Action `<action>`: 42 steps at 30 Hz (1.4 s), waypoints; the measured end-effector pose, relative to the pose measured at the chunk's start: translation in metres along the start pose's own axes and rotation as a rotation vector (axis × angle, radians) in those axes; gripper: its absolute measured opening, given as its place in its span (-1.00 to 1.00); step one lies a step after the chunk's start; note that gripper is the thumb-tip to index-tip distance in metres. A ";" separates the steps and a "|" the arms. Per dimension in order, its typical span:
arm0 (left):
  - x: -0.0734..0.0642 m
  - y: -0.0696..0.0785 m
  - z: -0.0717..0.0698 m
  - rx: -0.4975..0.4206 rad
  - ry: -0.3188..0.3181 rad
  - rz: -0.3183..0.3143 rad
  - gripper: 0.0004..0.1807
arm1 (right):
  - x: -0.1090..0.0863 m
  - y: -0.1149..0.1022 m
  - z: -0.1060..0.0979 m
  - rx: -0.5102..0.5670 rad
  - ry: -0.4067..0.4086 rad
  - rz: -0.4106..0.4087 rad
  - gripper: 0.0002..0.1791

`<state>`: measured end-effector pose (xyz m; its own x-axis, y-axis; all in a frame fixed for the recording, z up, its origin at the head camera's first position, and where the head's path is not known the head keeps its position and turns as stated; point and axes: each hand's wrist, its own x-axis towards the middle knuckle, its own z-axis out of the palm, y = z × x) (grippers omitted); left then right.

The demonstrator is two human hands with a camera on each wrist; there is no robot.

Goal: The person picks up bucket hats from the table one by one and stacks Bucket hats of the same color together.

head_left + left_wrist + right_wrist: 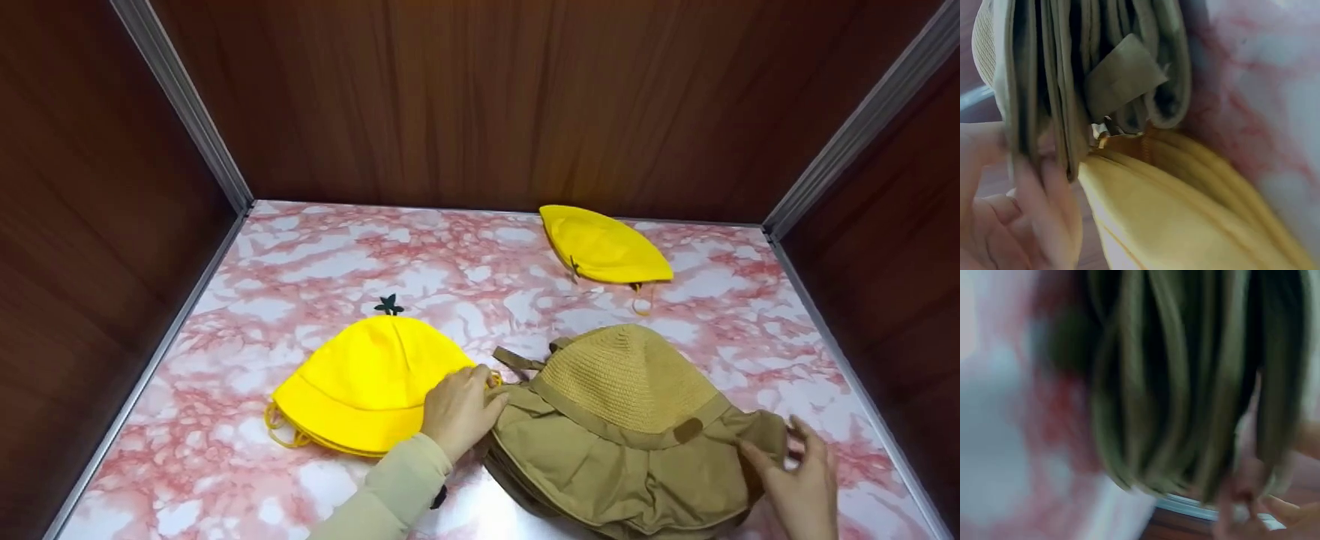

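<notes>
A stack of khaki sun hats (637,465) lies at the front right in the head view; the top one has a woven crown and a ruffled cloth brim. At the brim's left edge my left hand (461,412) pinches the cloth, with fingers (1044,208) among the brim layers in the left wrist view. My right hand (802,480) pinches the brim's right side. Several brim folds (1174,382) hang blurred beside it in the right wrist view. Close by my left hand sits a stack of yellow bucket hats (367,375) with a green leaf sprout on top.
Farther back, another yellow hat (607,244) lies on its side with a loose cord. Brown wood-grain panels (450,97) with metal edging enclose the pink marbled table (300,262) at the back and both sides.
</notes>
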<state>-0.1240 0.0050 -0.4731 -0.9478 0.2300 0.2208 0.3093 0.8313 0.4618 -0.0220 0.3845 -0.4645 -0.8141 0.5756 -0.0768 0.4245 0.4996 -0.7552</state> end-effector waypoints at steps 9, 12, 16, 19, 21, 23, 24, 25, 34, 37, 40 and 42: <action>0.001 0.050 0.015 0.328 0.096 0.278 -0.52 | -0.026 -0.043 0.048 -0.155 0.073 -0.864 -0.38; -0.003 0.072 0.024 0.329 -0.036 0.329 -0.44 | -0.033 -0.053 0.065 -0.274 -0.019 -0.989 -0.27; -0.008 0.086 0.045 0.342 -0.167 0.354 -0.21 | -0.033 -0.054 0.080 -0.457 -0.092 -1.066 -0.21; -0.010 0.084 0.059 0.375 -0.194 0.355 -0.18 | -0.033 -0.049 0.088 -0.512 -0.125 -1.049 -0.19; -0.010 0.081 0.064 0.394 -0.197 0.351 -0.18 | -0.032 -0.046 0.091 -0.523 -0.147 -1.016 -0.18; -0.009 0.079 0.067 0.403 -0.198 0.355 -0.17 | -0.031 -0.044 0.093 -0.518 -0.167 -0.989 -0.18; -0.009 0.078 0.068 0.402 -0.200 0.356 -0.17 | -0.030 -0.044 0.094 -0.512 -0.177 -0.978 -0.18; -0.008 0.077 0.069 0.404 -0.202 0.356 -0.17 | -0.030 -0.043 0.095 -0.511 -0.187 -0.967 -0.19; -0.007 0.073 0.073 0.419 -0.215 0.350 -0.17 | -0.026 -0.045 0.097 -0.530 -0.311 -0.879 -0.27; -0.006 0.073 0.073 0.426 -0.228 0.343 -0.17 | -0.023 -0.046 0.097 -0.505 -0.345 -0.868 -0.28; -0.005 0.074 0.073 0.423 -0.245 0.338 -0.17 | -0.022 -0.047 0.096 -0.484 -0.358 -0.878 -0.29; -0.005 0.075 0.073 0.416 -0.259 0.334 -0.17 | -0.021 -0.048 0.094 -0.455 -0.367 -0.877 -0.28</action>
<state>-0.1020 0.1029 -0.5022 -0.8084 0.5860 0.0554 0.5875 0.8091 0.0158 -0.0622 0.2873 -0.4884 -0.9458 -0.2982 0.1285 -0.3244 0.8858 -0.3318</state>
